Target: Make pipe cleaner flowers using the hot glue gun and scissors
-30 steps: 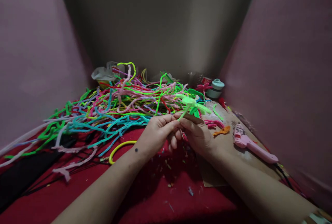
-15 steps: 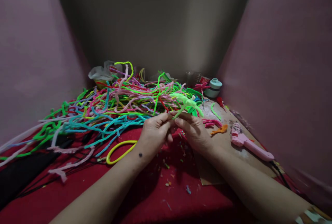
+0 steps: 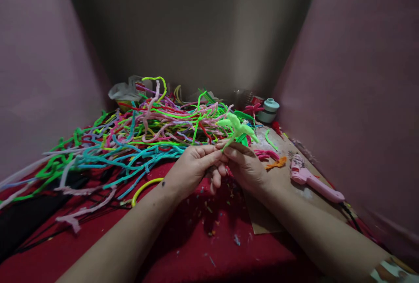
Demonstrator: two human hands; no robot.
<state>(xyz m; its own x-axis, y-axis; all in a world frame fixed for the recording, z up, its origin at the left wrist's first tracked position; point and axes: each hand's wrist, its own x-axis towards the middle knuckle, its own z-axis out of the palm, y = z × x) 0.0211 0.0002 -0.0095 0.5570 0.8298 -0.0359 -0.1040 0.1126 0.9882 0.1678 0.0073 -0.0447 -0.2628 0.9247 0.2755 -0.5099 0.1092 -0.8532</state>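
Lime-green fuzzy flower of bent pipe cleaner (image 3: pixel 237 128): in the head view, up at the fingertips near the middle, petals spread above, slim stem slanting down between both hands.
Left hand (image 3: pixel 198 167): thumb and fingers pinched together on the stem's lower end, the other fingers curled loosely underneath.
Right hand (image 3: pixel 248 166): thumb and forefinger clamped on the same stem just below the petals; its fingertips meet those of the left hand.
Tangled heap of many-coloured pipe cleaners (image 3: pixel 172 128): behind the hands and off to the left, green, pink, red, purple and yellow lengths crossing, turquoise strands (image 3: pixel 131 156) along its near edge.
Yellow curved band (image 3: pixel 144 187): just beside the left forearm, partly hidden by it.
Ragged pale-pink fuzzy length (image 3: pixel 90 210): farther left, beside a flat black item (image 3: pixel 29 222).
Brown flat board (image 3: pixel 284 146): right of the hands, partly beneath the right forearm.
Pink glue gun with a black cord (image 3: pixel 317 183): lying on the board's right part.
Orange fuzzy piece (image 3: pixel 276 163): on the board near the right hand, next to curled magenta strips (image 3: pixel 266 155).
Pale-teal lidded jar (image 3: pixel 269 110): at the back right, beside a pinkish-red fuzzy flower (image 3: pixel 252 109).
Deep-red cloth (image 3: pixel 183 248): under everything in front, speckled with tiny coloured scraps (image 3: pixel 237 240).
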